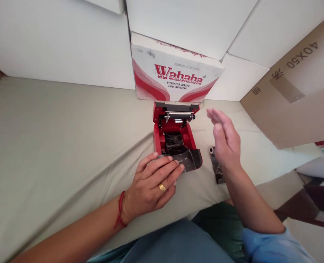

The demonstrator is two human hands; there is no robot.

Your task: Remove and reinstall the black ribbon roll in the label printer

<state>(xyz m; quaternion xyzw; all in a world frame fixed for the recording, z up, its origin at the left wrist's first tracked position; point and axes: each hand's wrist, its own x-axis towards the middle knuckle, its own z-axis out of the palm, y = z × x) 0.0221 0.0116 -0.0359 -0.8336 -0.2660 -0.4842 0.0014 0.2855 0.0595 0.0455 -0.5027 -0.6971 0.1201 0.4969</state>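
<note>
My left hand lies palm-down, fingers outstretched, on the near edge of the red printer, whose lid stands raised. My right hand, fingers straight and holding nothing, hovers right of the printer, partly hiding a dark roll. Behind stands a water box.

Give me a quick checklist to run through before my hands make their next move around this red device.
1. Lid of the red device raised: ok, it stands open.
2. Right hand free: ok, fingers extended, apart from the device.
3. Front flap unobstructed: not ok, the left hand lies over part of it.
4. Spare black roll away from the device: ok, it lies to the right, partly hidden by the right hand.
5. Lid clear of the Wahaha carton behind: cannot tell from this angle.
</note>
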